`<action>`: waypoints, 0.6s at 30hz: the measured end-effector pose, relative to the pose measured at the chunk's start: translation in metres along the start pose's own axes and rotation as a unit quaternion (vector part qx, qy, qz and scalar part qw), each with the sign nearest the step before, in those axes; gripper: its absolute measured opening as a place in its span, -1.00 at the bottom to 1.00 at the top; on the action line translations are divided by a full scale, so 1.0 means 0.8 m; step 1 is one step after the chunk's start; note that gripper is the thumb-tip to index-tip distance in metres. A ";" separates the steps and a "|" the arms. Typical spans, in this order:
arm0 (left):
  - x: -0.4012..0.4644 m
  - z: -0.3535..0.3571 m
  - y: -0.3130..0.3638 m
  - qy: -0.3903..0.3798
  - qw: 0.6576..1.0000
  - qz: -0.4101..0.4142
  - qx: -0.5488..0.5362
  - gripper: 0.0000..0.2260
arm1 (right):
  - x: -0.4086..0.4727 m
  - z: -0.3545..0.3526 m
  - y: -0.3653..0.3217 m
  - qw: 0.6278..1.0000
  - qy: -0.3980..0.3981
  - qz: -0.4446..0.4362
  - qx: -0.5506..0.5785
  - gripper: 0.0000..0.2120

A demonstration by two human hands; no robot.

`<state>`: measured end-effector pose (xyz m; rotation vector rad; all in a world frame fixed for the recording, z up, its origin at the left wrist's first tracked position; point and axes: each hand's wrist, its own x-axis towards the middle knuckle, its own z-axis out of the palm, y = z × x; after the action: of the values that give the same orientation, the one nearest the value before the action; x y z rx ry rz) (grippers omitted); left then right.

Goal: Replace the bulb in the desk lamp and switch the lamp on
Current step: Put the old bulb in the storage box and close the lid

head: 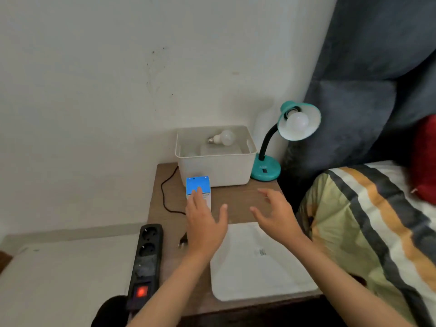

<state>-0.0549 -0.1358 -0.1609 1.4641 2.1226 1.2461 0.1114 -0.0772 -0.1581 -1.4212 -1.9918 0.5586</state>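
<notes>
A teal desk lamp (266, 169) stands at the back right of the wooden bedside table (238, 197), its shade tilted toward me with a white bulb (297, 122) screwed in and unlit. A second white bulb (223, 137) lies inside the white bin (214, 171) next to the lamp. A blue and white bulb box (197, 185) stands in front of the bin. My left hand (204, 223) reaches over the box with straight fingers touching its front. Over the table to the right hovers my right hand (278, 215), fingers spread and holding nothing.
A black power strip (146, 263) with a glowing red switch lies at the table's left edge, and the lamp's black cord (165, 197) and plug (182, 241) lie nearby. A white cloth (259, 263) covers the table's front. A striped bed (368, 223) adjoins on the right.
</notes>
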 end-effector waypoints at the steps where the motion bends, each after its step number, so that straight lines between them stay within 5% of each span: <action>1: -0.024 0.003 -0.009 -0.018 1.000 -0.011 0.013 -0.37 | -0.017 -0.002 0.014 0.999 -0.021 0.018 -0.021 -0.50; 9: -0.121 0.027 -0.047 -0.164 0.968 -0.149 0.115 -0.39 | -0.110 -0.009 0.091 0.945 -0.135 0.241 -0.174 -0.32; 18: -0.123 0.029 -0.027 -0.169 0.976 -0.103 0.090 -0.41 | -0.117 -0.012 0.080 0.956 -0.099 0.260 -0.094 -0.33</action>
<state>-0.0094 -0.2117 -0.2141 1.3659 2.1252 0.6906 0.1826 -0.1446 -0.2155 -2.1042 -1.8486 0.7768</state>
